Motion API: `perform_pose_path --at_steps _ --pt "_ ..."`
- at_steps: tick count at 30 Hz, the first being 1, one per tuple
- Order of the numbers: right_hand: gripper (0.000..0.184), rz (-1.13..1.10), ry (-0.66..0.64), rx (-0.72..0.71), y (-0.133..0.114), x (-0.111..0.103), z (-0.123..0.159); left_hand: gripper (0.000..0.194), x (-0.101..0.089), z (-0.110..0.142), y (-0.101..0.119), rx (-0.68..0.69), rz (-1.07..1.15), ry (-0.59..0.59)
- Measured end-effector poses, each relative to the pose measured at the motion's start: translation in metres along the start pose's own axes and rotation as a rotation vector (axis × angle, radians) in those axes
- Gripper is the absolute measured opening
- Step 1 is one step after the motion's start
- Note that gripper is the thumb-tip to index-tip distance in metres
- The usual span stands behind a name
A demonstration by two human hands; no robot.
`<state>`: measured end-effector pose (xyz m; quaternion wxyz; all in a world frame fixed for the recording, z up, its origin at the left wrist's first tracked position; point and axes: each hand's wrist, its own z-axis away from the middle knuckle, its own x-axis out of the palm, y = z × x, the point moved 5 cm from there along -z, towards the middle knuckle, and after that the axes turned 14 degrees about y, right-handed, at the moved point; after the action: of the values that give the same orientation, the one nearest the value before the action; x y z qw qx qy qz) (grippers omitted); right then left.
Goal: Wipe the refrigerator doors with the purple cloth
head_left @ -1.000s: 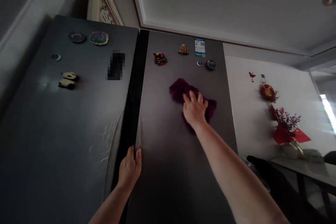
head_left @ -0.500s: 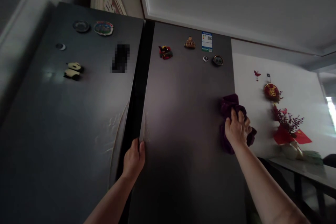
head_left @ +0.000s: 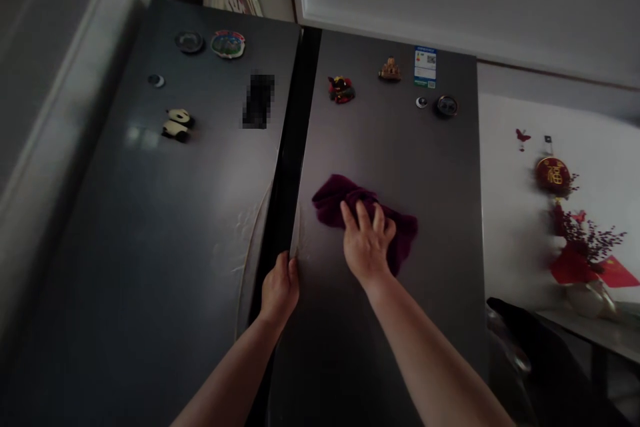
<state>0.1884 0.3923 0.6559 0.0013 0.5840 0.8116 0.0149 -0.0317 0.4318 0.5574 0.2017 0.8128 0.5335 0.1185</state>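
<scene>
A dark grey refrigerator with two doors fills the view. My left hand [head_left: 281,287] is curled round the inner edge of the right refrigerator door [head_left: 385,147], beside the dark gap between the doors; its fingertips are partly hidden. A crumpled purple cloth [head_left: 330,203] lies against the upper middle of that door. My right hand [head_left: 367,240] presses it there with bent, slightly parted fingers, holding it to the surface. The left refrigerator door [head_left: 165,227] stands beside my left hand and has clear, wrinkled film along its inner edge.
Several magnets dot both doors, among them a panda magnet [head_left: 177,125] and a red and black figure magnet [head_left: 341,89]. A blue and white label [head_left: 425,67] is near the top right. Beyond stand a table [head_left: 590,330] and a dark chair [head_left: 540,353].
My right hand has slid the purple cloth leftward, from the right door's outer edge to its middle. My left hand keeps its hold on the door edge. The view has shifted slightly.
</scene>
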Motion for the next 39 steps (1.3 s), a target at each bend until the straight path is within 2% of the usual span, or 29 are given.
perform_pose_path --at_steps 4,7,9,12,15,19,22,25,28,30,32,34,36,39 --pt "0.061 -0.128 -0.101 -0.123 -0.063 0.013 -0.002 0.054 -0.004 -0.001 0.003 0.025 0.010 0.008" --pt "0.059 -0.194 -0.152 -0.224 -0.095 0.017 0.003 0.052 -0.006 -0.003 0.003 0.019 0.010 -0.004" --pt "0.058 -0.222 -0.144 -0.253 -0.103 0.017 0.006 0.048 -0.008 -0.004 0.005 0.013 0.001 -0.023" --pt "0.057 -0.243 -0.102 -0.270 -0.096 0.016 0.010 0.044 -0.011 -0.005 0.008 0.013 -0.015 -0.038" --pt "0.055 -0.213 -0.060 -0.241 -0.069 0.015 0.013 0.048 -0.013 -0.005 0.010 0.001 -0.038 -0.037" --pt "0.053 -0.115 0.020 -0.102 -0.011 0.003 0.017 0.056 -0.012 -0.006 0.010 -0.022 -0.074 -0.036" --pt "0.049 -0.019 0.097 0.025 0.046 -0.013 0.022 0.061 -0.011 -0.008 0.010 -0.031 -0.089 -0.033" --pt "0.048 0.112 0.166 0.161 0.114 -0.028 0.035 0.065 -0.011 -0.008 0.011 -0.026 -0.092 -0.019" --pt "0.048 0.247 0.210 0.291 0.180 -0.038 0.060 0.069 -0.009 -0.009 0.010 -0.011 -0.084 -0.008" --pt "0.048 0.308 0.221 0.332 0.212 -0.042 0.083 0.071 -0.008 -0.009 0.010 -0.001 -0.077 0.004" --pt "0.050 0.344 0.212 0.352 0.230 -0.045 0.107 0.072 -0.007 -0.008 0.009 0.008 -0.069 0.021" --pt "0.051 0.361 0.201 0.380 0.236 -0.046 0.129 0.072 -0.007 -0.008 0.009 0.016 -0.060 0.030" --pt "0.051 0.371 0.200 0.406 0.232 -0.046 0.146 0.071 -0.006 -0.007 0.008 0.023 -0.050 0.032" --pt "0.048 0.383 0.209 0.389 0.208 -0.041 0.157 0.068 -0.005 -0.004 0.008 0.039 -0.036 0.023"
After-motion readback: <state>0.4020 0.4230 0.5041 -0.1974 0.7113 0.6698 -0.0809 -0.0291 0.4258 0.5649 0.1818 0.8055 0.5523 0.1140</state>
